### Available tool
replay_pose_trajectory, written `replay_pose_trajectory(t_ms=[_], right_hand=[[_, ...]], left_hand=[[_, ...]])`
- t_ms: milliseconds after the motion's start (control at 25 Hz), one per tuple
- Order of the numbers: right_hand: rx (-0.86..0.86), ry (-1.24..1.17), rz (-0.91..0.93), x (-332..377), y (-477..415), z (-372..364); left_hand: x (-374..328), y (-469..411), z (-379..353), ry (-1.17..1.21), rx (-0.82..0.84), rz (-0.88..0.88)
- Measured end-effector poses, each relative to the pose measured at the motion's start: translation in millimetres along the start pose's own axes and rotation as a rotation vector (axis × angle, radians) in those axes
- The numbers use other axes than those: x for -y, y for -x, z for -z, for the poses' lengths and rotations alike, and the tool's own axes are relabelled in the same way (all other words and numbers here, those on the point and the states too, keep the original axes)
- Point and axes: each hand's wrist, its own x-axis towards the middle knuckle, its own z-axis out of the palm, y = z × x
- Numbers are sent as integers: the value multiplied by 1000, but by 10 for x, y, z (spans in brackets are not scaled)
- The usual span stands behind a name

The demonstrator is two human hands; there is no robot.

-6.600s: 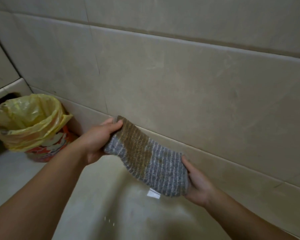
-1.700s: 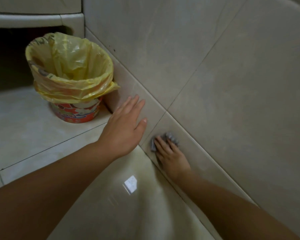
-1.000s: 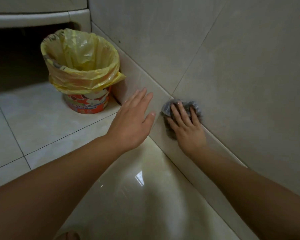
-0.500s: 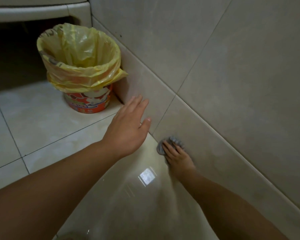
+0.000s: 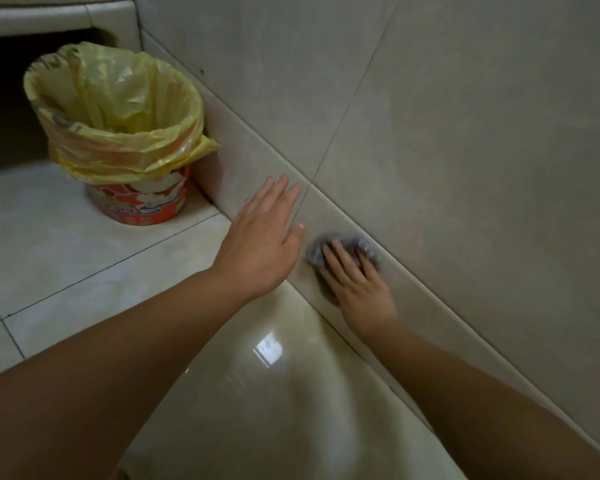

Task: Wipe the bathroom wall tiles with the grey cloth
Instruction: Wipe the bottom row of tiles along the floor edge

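Grey cloth [image 5: 356, 242] pinned flat to low wall tile under right hand [image 5: 359, 289]

Cloth is bunched and slightly blurred. It sits on the lowest strip of wall tiles [image 5: 465, 140], just above the joint with the floor [image 5: 66, 258]. Only its edges show, past the fingertips and at the left side of the hand. Right hand lies palm-down over it with fingers [image 5: 340, 258] straight and a little spread, pressing it to the tile; no curl round it.

Left hand [image 5: 260, 244] is just beside, to the left, with fingers straight and close together and the thumb out toward the cloth. Palm faces the same tile strip; cannot tell if it touches. Both forearms are bare.

Further left, a bin [image 5: 136, 206] with a red-orange printed body stands on the floor against the wall corner, lined with a yellow bag [image 5: 118, 109] folded over its rim. Pale ledge [image 5: 49, 15] runs above it, dark gap beneath. Glossy floor shows a bright glare patch [image 5: 267, 349] between the arms.
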Motion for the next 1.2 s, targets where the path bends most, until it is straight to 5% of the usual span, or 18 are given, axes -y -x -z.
replay_pose_trajectory(t_ms=[160,440,720,960,1200], right_hand=[[21,-14,91,-62,814,-137],[-122,-13,-121,-304,0,325],[-61,-11,-52,-399,1331,109],[-181,-15,-131,-199,311,164],[219,77,168,465,203,-499]], left_hand=[[10,50,8,4,14,6],[-185,66,-40,17,8,-13],[-266,129,-104,12,41,-71],[-210,240,-114,-32,87,-100],[-3,286,-107,-94,115,-66]])
